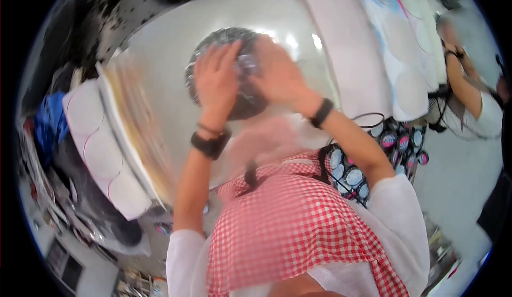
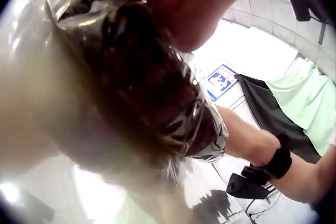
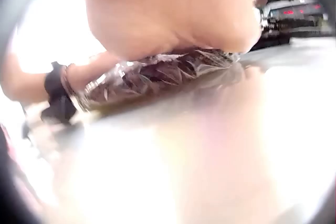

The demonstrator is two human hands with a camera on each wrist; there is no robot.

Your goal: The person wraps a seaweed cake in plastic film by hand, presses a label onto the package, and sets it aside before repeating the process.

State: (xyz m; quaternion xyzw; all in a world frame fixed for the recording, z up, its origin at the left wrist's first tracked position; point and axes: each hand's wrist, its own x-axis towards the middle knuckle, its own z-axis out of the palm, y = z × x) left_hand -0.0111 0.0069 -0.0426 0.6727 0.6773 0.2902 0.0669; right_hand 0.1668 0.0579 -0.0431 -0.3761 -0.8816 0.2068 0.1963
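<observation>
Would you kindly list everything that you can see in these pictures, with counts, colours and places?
wrapped dish: one, round, dark under clear film, on the table beneath both hands
table: one, shiny steel, ahead of the person
boards: a stack, white with circle outlines, at the table's left edge
badges: many, round, pink or black rims, right of the apron
apron: one, red-and-white check, worn
second person: one, far right, blurred
left hand: fingers laid flat on the film
right hand: laid on the film
</observation>
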